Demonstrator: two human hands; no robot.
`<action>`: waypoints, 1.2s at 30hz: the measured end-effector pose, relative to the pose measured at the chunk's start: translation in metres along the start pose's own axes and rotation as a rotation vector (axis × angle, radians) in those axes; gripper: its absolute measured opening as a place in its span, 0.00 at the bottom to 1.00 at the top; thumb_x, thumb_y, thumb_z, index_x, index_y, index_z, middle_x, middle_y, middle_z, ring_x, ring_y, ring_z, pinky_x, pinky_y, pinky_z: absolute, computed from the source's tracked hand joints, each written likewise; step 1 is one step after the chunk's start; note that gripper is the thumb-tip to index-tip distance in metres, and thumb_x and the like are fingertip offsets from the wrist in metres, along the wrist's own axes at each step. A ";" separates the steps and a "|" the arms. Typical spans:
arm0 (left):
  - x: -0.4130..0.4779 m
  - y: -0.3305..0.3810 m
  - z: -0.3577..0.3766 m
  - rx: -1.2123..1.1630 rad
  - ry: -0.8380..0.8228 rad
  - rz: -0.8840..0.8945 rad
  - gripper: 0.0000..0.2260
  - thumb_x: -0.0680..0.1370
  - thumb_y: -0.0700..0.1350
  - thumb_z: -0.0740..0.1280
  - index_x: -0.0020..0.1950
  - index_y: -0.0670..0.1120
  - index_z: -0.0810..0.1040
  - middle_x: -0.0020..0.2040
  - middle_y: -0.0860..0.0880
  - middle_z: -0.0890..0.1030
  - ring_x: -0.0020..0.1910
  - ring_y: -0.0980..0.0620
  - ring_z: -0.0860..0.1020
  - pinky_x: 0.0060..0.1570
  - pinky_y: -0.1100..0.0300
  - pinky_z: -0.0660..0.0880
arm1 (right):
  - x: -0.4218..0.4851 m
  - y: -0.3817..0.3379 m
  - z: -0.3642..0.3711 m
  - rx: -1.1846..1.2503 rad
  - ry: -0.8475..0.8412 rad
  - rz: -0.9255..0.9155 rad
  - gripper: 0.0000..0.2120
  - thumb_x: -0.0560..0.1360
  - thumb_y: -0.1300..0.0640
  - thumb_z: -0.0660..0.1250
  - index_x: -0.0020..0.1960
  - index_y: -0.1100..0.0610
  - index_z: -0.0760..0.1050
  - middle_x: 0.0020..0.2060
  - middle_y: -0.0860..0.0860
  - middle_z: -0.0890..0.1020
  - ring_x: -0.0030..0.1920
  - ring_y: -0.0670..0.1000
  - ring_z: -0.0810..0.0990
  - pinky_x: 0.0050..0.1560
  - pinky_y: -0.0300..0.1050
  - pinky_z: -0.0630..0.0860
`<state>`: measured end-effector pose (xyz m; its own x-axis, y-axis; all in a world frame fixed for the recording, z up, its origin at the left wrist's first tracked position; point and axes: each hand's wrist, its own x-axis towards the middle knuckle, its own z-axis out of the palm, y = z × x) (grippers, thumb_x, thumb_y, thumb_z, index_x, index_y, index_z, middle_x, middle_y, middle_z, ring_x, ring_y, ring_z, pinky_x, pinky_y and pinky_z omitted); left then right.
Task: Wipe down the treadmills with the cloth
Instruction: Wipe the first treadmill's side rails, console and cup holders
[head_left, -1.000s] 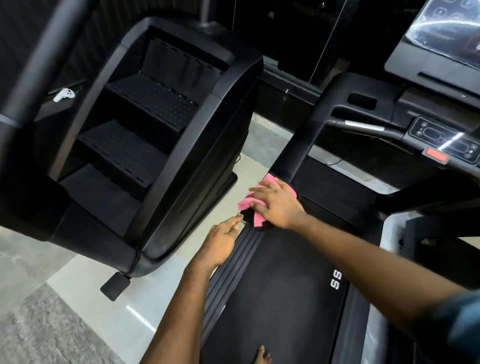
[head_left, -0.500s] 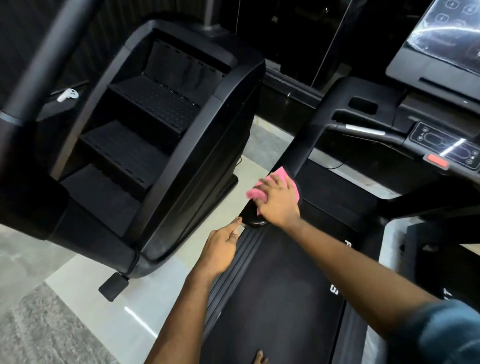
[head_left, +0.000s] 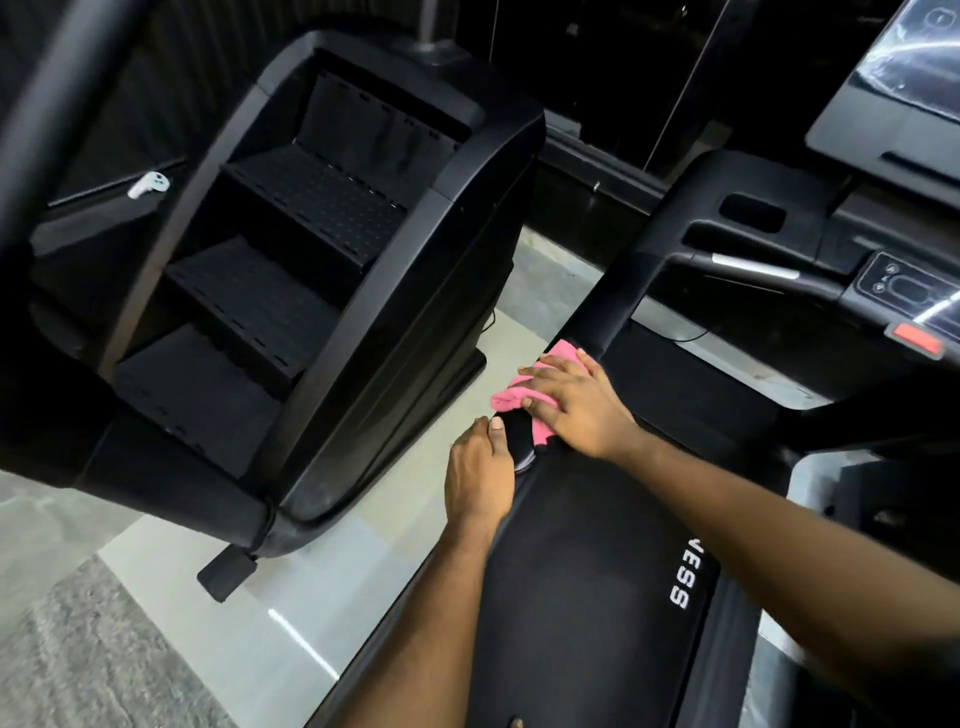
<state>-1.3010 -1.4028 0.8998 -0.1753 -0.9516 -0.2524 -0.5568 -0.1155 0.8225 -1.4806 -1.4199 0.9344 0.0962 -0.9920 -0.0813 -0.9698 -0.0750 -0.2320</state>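
A black treadmill (head_left: 587, 571) fills the lower right, its belt running toward me. My right hand (head_left: 574, 405) lies flat on a pink cloth (head_left: 511, 397), pressing it onto the foot of the treadmill's left upright post (head_left: 618, 306). My left hand (head_left: 480, 467) rests on the treadmill's left side rail just behind the cloth, thumb up against the post's base. Part of the cloth is hidden under my right palm.
A black stair-climber machine (head_left: 332, 270) stands close on the left, with a strip of pale floor (head_left: 363, 545) between it and the treadmill. The treadmill console (head_left: 914, 291) and screen (head_left: 904, 73) are at the upper right. A white object (head_left: 148, 184) lies at far left.
My right hand has shifted the cloth slightly up along the post base. My left hand has moved forward and turned onto the rail edge beside the cloth. The view has moved closer.
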 end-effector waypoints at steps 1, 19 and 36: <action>0.001 0.000 0.002 0.006 0.004 -0.002 0.20 0.86 0.50 0.51 0.67 0.42 0.76 0.61 0.40 0.81 0.62 0.39 0.76 0.62 0.49 0.71 | 0.012 0.005 -0.003 -0.021 -0.005 0.029 0.18 0.84 0.42 0.56 0.70 0.40 0.75 0.72 0.39 0.73 0.78 0.46 0.60 0.78 0.53 0.43; 0.005 -0.004 0.006 0.041 0.000 -0.006 0.22 0.87 0.48 0.47 0.77 0.41 0.68 0.74 0.43 0.72 0.77 0.47 0.65 0.80 0.51 0.46 | 0.060 0.027 -0.012 -0.096 -0.009 0.203 0.18 0.83 0.46 0.55 0.64 0.44 0.80 0.68 0.40 0.78 0.77 0.47 0.63 0.78 0.54 0.48; 0.028 0.056 0.015 0.219 0.048 -0.009 0.18 0.86 0.49 0.51 0.64 0.43 0.75 0.56 0.37 0.82 0.57 0.35 0.77 0.53 0.46 0.73 | 0.025 0.034 0.008 0.105 0.221 0.207 0.18 0.81 0.42 0.57 0.68 0.40 0.77 0.74 0.42 0.71 0.81 0.52 0.53 0.78 0.60 0.35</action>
<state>-1.3495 -1.4318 0.9313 -0.1331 -0.9640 -0.2303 -0.7224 -0.0647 0.6884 -1.5094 -1.4464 0.9163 -0.1632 -0.9840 0.0721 -0.9341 0.1306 -0.3323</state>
